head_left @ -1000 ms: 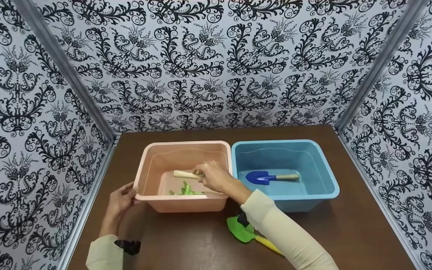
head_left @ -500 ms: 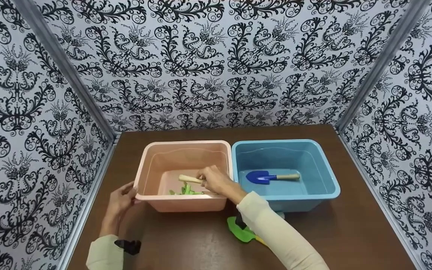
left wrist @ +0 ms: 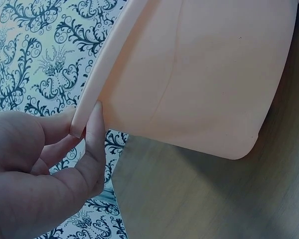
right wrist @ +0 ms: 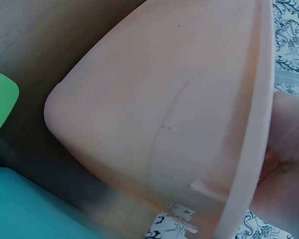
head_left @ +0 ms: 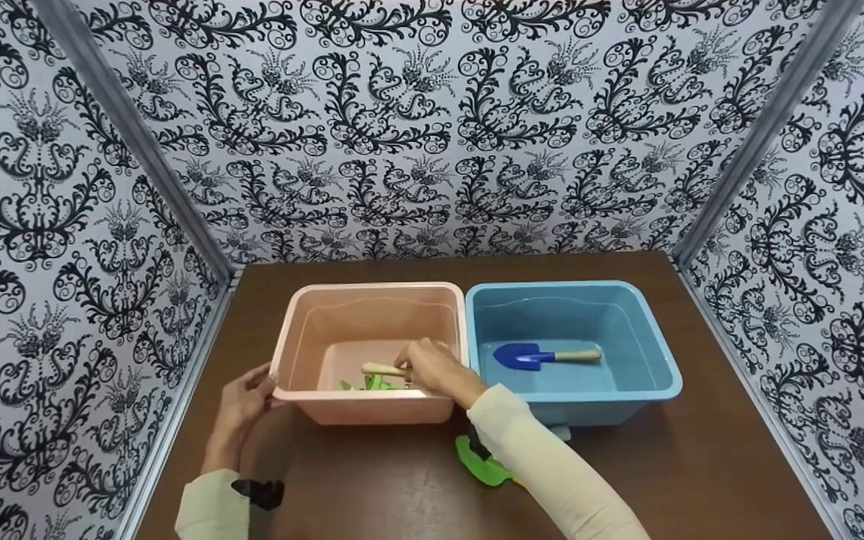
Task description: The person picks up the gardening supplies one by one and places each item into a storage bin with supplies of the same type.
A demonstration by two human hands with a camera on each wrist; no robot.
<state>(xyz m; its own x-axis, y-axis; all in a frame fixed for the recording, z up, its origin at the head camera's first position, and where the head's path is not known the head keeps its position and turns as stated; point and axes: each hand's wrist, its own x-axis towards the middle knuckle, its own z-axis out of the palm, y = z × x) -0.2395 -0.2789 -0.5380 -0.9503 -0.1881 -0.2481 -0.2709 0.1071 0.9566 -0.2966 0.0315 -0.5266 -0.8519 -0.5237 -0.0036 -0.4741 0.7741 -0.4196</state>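
My left hand (head_left: 243,401) pinches the rim at the near left corner of the peach basin (head_left: 368,411); the left wrist view has thumb and fingers on both sides of that rim. Inside the basin, my right hand (head_left: 434,369) grips a wooden-handled tool (head_left: 382,369). The pale handle sticks out leftward from the fingers, while its other end is hidden by the hand. Just below the handle lie green pronged or leaf-like pieces (head_left: 376,384), partly behind the front rim. In the right wrist view, the basin wall (right wrist: 154,99) covers most of the right hand (right wrist: 284,164).
A blue basin (head_left: 573,396) stands close against the peach one, holding a blue hand trowel (head_left: 526,356) with a wooden handle. On the brown table (head_left: 372,480) lies a green trowel (head_left: 483,466), partly under the right sleeve. Patterned walls enclose the table at the back and sides.
The right hand has sunk lower in the peach basin, bringing the wooden handle down and slightly right, nearer the green pieces. My left hand keeps its place on the rim.
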